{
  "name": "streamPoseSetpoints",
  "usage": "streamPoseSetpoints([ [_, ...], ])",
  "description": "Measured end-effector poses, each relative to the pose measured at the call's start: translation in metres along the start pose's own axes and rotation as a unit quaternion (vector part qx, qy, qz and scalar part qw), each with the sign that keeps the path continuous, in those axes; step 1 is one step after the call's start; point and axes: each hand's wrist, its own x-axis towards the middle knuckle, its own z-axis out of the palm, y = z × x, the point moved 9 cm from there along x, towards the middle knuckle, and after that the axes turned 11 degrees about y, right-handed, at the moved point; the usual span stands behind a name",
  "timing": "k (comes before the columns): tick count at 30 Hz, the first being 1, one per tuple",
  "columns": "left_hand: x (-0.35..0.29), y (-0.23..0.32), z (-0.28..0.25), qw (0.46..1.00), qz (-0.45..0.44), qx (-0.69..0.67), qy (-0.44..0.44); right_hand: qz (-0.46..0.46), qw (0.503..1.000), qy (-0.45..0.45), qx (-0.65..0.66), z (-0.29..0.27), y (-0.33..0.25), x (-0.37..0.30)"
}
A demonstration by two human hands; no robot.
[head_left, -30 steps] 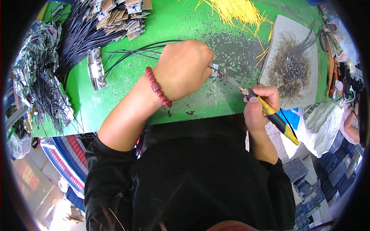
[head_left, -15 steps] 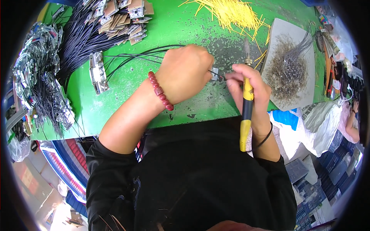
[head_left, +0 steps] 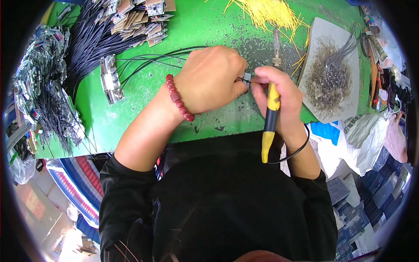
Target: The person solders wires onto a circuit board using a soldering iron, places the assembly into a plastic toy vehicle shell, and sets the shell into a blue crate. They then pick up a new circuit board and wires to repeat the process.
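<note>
My left hand (head_left: 211, 76), closed, grips black wires (head_left: 146, 61) that trail leftward to a silver metal part (head_left: 111, 81) on the green table. A dark wire end (head_left: 245, 81) sticks out past its fingertips. My right hand (head_left: 286, 94) keeps a soldering iron (head_left: 273, 97) with a yellow and black handle between thumb and palm, tip pointing away from me. Its thumb and forefinger pinch together at that wire end, close beside my left fingers. Just behind them shows a small pale piece (head_left: 247, 76), partly hidden.
Bundled black cables with small circuit boards (head_left: 135, 22) lie at the far left, beside a heap of wired metal parts (head_left: 41, 83). Thin yellow wires (head_left: 270, 15) are scattered at the back. On the right, a grey board (head_left: 316, 102) bears dark residue and fine wire strands.
My right hand has moved left to the wire end, its fingers closing there. The soldering iron has shifted left and tilted. My left hand has barely moved.
</note>
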Motion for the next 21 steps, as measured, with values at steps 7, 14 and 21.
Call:
streamPoseSetpoints([
  [7, -0.001, -0.002, 0.001, 0.999, -0.007, -0.036, 0.032, -0.002, 1.000, 0.023, 0.011, -0.003, 0.002, -0.006],
  [14, 0.000, -0.006, -0.002, 0.996, -0.019, -0.061, 0.054, 0.134, 0.988, 0.051, 0.059, -0.011, 0.021, -0.020],
  [21, 0.000, -0.005, -0.001, 0.997, -0.022, -0.064, 0.045, 0.107, 0.991, 0.065, 0.041, -0.013, 0.017, -0.016],
])
